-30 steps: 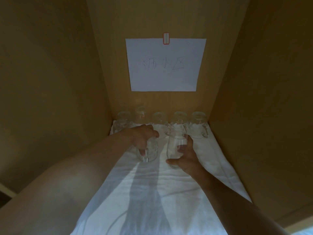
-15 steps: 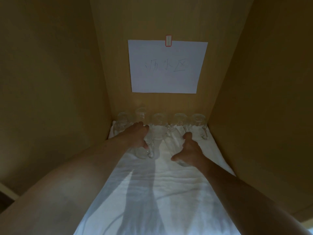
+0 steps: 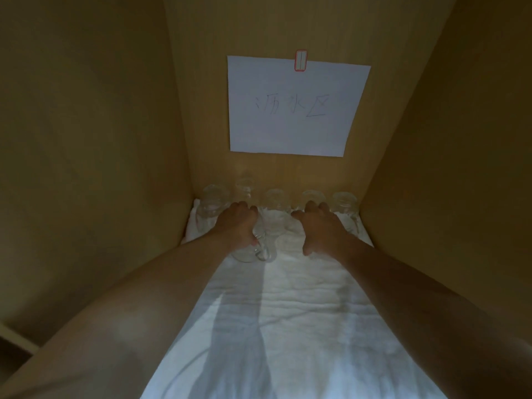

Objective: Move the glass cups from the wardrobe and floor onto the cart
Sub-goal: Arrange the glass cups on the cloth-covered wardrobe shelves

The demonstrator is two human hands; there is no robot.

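Five cups in back row: glass cups (image 3: 275, 198) stood along the wardrobe's (image 3: 86, 139) back wall, just beyond the fingertips of both hands.
Writing: a white sheet of paper (image 3: 293, 106) hung on the back wall above the fingers, held by a small red-edged sticker (image 3: 300, 60); it carried three handwritten characters, 沥水区.
Left hand: the left hand (image 3: 237, 226) lay over a glass mug (image 3: 253, 249), fingers curled down around its top; the mug's handle showed just under the fingertips, toward the person.
Right hand: the right hand (image 3: 319, 228) reached to the back row, fingers spread and slightly bent, thumb pointing toward the left hand; a faint glass shape lay under the palm, but whether the fingers clamped on it could not be told.
Change since a second ago: both hands had gone deeper into the wardrobe; the right hand, which had gripped a tall glass nearer the person, now sat with its fingertips at the back row, touching or nearly touching the fourth cup (image 3: 312, 197).
Underneath: a white towel (image 3: 288, 326) covered the shelf below both hands, with the arms' shadows across it.
Around: plain wooden walls closed in on the left and right of the fingers, leaving the row of cups close in front.
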